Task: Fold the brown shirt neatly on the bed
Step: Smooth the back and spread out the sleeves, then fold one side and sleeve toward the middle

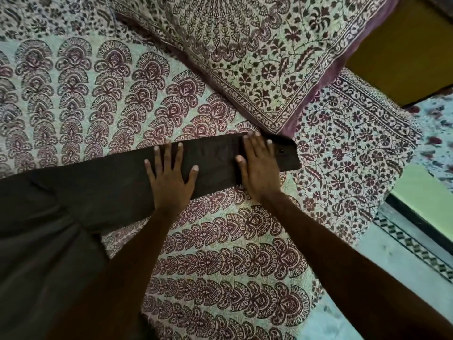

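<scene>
The brown shirt [73,192] lies on the bed [232,253], its body bunched at the left edge of the view and one sleeve [213,163] stretched out to the right, the cuff end stopping just below the corner of a patterned pillow [257,57]. The left hand [169,177] and right hand [259,165] both press flat on the sleeve with fingers spread, side by side. Bare printed bedspread lies above and below the sleeve, and the bed's edge drops to the floor [397,266] at right.
</scene>
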